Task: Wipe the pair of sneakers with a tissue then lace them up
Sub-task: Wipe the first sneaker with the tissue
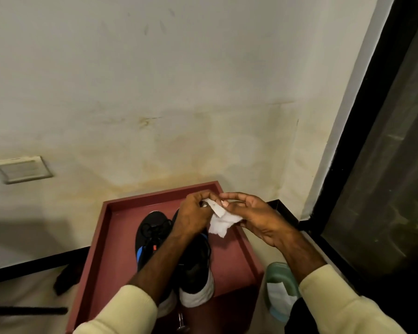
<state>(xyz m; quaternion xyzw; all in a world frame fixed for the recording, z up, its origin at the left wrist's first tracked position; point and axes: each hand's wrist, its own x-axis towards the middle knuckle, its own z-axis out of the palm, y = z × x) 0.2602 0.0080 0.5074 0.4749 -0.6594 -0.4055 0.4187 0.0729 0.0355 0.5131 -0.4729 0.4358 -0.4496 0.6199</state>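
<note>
The white tissue (221,224) is light, limp and easily torn; it is probably best bunched into a pad and held by its thick middle. It hangs above the pair of black sneakers (196,261) on the red bench (237,249). The left hand (193,213) has its grip pinched on the upper corner. The right hand (253,218) cradles the tissue, thumb nipping the edge.

Head view, facing forward and down (wide-angle), close over tray (232,251)

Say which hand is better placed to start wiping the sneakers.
Probably the right hand: most of the tissue sits in its grip, while the left hand, pinching one end, hovers over the sneakers and could steady one.
</note>
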